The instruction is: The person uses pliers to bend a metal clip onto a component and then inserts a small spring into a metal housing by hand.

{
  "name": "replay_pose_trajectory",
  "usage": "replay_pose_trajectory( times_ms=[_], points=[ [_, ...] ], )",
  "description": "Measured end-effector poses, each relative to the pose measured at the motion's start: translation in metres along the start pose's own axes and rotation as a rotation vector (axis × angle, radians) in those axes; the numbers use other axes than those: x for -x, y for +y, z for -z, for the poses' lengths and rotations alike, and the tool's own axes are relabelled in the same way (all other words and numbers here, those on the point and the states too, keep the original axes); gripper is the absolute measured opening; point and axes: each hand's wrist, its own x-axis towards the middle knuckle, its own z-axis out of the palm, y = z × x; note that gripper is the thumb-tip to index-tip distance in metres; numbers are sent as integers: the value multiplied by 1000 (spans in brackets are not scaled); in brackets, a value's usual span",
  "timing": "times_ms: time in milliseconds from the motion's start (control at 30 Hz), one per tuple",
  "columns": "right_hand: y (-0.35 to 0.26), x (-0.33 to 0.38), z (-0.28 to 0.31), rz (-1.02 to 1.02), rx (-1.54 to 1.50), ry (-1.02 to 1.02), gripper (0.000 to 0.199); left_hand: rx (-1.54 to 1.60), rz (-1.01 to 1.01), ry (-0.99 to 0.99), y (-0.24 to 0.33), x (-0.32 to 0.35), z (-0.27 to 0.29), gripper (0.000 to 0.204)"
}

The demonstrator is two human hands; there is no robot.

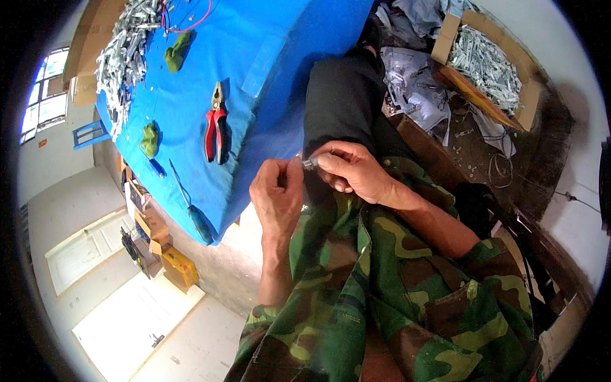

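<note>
A small silver metal piece (310, 163) is held between my two hands, above my lap beside the blue-covered table. My right hand (358, 170) pinches its right end between thumb and forefinger, with the other fingers curled under. Thumb and forefinger of my left hand (278, 191) are closed at the piece's left end. Fingertips cover much of the piece, so its full shape is hidden. Red-handled pliers (216, 124) lie on the table ahead and left. Nearer the table's corner is a screwdriver (192, 207) with a blue-green handle.
A heap of silver metal parts (124, 60) covers the far left of the blue cloth (254, 38). Two green cloth-like bits (177, 52) and a red wire (194, 25) lie near it. At the right, a cardboard box (528, 105) holds similar parts, beside plastic bags (417, 89).
</note>
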Motion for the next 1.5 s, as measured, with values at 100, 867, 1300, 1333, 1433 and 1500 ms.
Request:
replay_pose_trajectory(
  times_ms=[100, 867, 1300, 1333, 1433, 1500],
  points=[
    [-1, 1, -1, -3, -5, 1, 23, 10, 26, 11, -1, 2, -1, 26],
    [-3, 4, -9, 90, 243, -8, 27, 71, 130, 15, 2, 1, 5, 24],
    [-8, 5, -13, 103, 257, -19, 29, 64, 174, 16, -5, 0, 5, 30],
    [-8, 5, -13, 102, 257, -16, 29, 50, 172, 17, -5, 0, 5, 30],
    [-7, 4, -13, 115, 260, -30, 29, 65, 201, 17, -4, -1, 6, 30],
    [-8, 5, -13, 104, 237, -40, 29, 104, 224, 19, -9, 0, 5, 30]
  ],
)
